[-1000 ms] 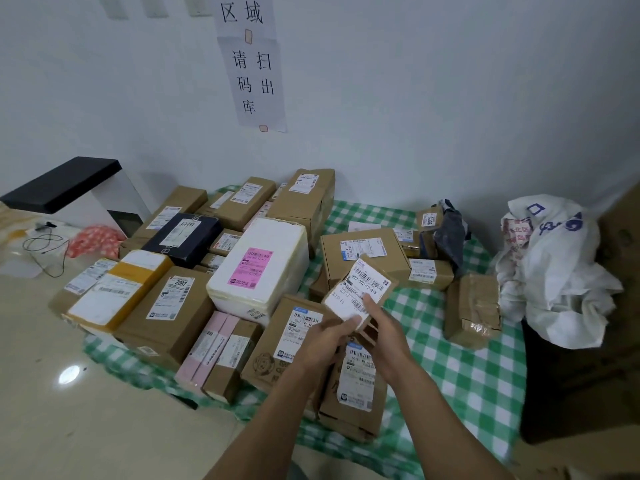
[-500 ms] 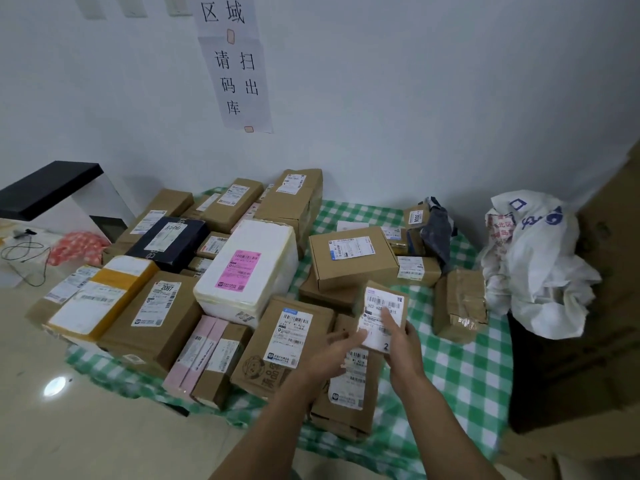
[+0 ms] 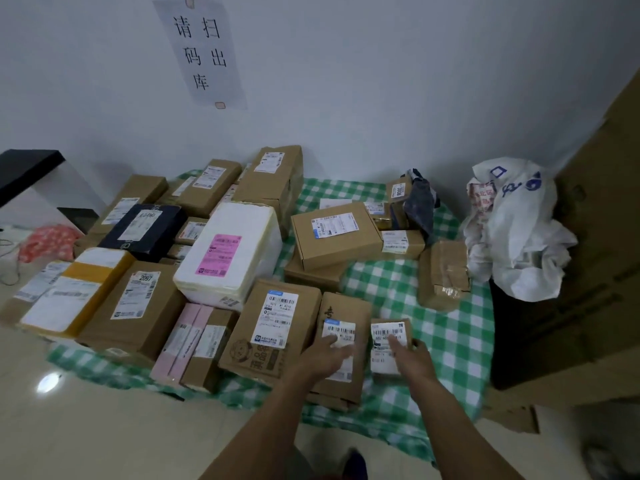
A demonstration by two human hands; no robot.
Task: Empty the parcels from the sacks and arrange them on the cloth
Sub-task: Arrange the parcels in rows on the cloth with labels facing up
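The small parcel (image 3: 382, 362), a little brown box with a white barcode label on top, is lying at the near edge of the green-and-white checked cloth (image 3: 398, 289), just to the right of a narrow brown box (image 3: 343, 308). The right hand (image 3: 412, 358) is gripping it, fingers lying across the label and the thumb hooking round its right side. The left hand (image 3: 327, 353) is resting flat, fingers straight, on the label of the narrow brown box; the two hands are near each other but not touching.

To the left of the narrow box, a carton with a cartoon print (image 3: 258, 355) is lying touching it, and beyond that two flat pink boxes (image 3: 183, 341) are sitting side by side. Behind these a white foam box with a pink label (image 3: 235, 251) is standing among many brown cartons, one marked 2097 (image 3: 138, 306), with a dark navy box (image 3: 145, 226) farther back. A wide carton (image 3: 332, 233) is sitting mid-cloth, and a tape-wrapped brown parcel (image 3: 443, 271) is standing apart at the right edge. A crumpled white sack (image 3: 512, 230) is slumping beside the cloth against a large cardboard box (image 3: 606, 237). A paper sign (image 3: 204, 50) is hanging on the wall above.
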